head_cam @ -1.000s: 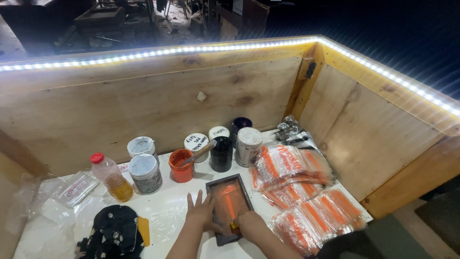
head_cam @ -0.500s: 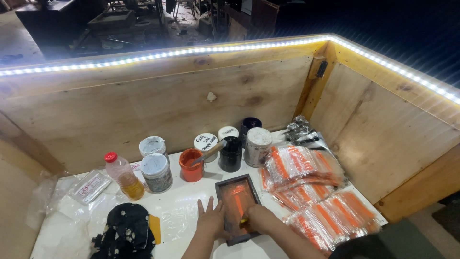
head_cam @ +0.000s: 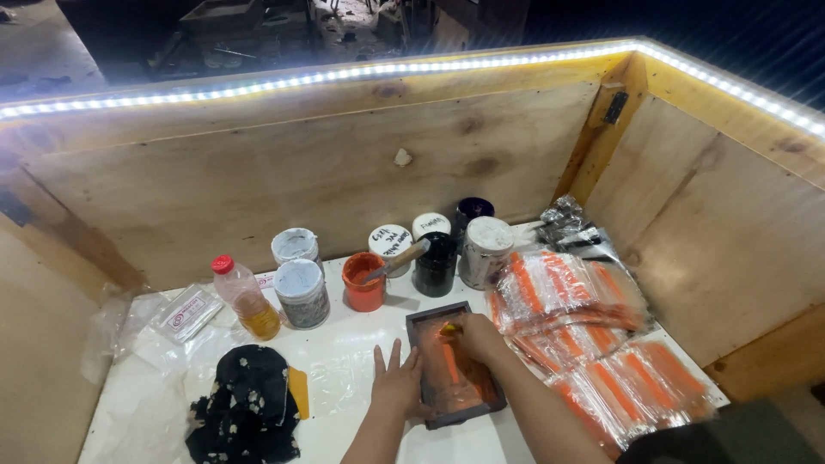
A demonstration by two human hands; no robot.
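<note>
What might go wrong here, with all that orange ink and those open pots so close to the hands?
The right hand works inside the small dark frame coated in orange ink, so ink may smear onto the white table. The left hand only steadies the frame's edge; it might slip. The open orange pot holds a leaning stick and could tip. The stacked orange packets lie close enough to get stained.

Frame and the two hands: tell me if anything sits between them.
Nothing visible does. The left hand lies flat against the frame's left edge, and the right hand rests on its upper part.
</note>
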